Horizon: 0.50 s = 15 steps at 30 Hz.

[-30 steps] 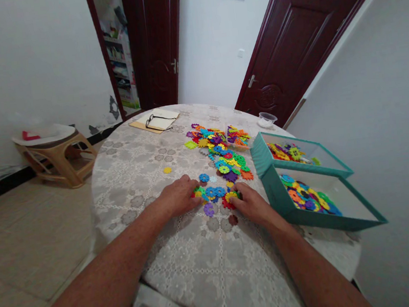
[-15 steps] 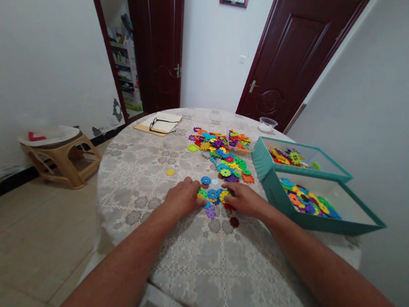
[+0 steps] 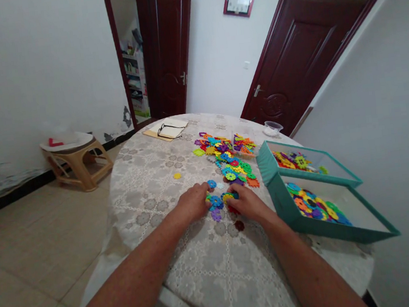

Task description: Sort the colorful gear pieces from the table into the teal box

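Observation:
My left hand [image 3: 193, 204] and my right hand [image 3: 246, 202] rest on the round lace-covered table [image 3: 186, 254], their fingers curled round a small joined cluster of plastic gear discs [image 3: 219, 201] in blue, yellow, green and red. A purple disc [image 3: 216, 215] and a dark red disc [image 3: 239, 225] lie just below the hands. Beyond them a loose pile of coloured discs [image 3: 227, 158] spreads toward the far side. One yellow disc [image 3: 177, 176] lies alone to the left.
Two teal box halves [image 3: 281, 199] with more discs stand at the right. A notebook with glasses [image 3: 168, 128] and a small clear bowl [image 3: 273, 127] lie at the far edge. A wooden stool [image 3: 78, 160] stands on the floor at left; dark doors stand behind.
Both hands have drawn closer together on the disc cluster, the right moving left over it. The camera has shifted, so the table appears further right and lower.

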### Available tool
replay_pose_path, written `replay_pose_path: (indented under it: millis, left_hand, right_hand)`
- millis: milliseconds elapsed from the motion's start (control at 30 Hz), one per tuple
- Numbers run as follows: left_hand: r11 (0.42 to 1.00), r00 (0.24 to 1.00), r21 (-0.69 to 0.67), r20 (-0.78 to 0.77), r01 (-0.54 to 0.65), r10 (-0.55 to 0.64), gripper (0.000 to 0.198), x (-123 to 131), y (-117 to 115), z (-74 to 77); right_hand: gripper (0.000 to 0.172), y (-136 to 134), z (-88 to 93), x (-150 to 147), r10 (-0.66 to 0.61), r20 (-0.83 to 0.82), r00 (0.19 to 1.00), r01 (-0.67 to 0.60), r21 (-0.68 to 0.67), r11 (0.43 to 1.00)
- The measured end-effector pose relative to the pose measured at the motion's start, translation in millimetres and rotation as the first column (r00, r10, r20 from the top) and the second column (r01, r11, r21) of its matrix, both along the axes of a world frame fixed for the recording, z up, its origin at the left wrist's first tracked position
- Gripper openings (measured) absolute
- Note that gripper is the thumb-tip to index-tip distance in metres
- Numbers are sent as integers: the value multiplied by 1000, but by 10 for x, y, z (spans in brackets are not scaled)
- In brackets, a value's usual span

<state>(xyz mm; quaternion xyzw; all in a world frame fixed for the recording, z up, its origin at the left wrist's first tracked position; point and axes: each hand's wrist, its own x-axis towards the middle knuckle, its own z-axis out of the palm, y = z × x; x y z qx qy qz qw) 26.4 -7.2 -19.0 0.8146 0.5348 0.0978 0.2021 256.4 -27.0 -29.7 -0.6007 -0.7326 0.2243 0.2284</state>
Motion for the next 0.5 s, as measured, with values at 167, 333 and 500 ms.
replay_pose_path:
  millis: [167, 333, 500]
  left_hand:
    - [999, 999, -25, -37, 24, -25, 40, 2, 53, 15]
    - [999, 997, -23, -61, 37, -39, 32, 21, 127, 15]
    - [992, 993, -56, 10, 114, -114, 25, -13, 160, -11]
  right_hand:
    - [31, -45, 62, -62, 79, -49, 996, -77, 39, 996]
    - [36, -50, 63, -230, 165, 68, 984, -168, 48, 985]
    - [28, -24, 42, -330, 85, 197, 977, -103, 80, 992]
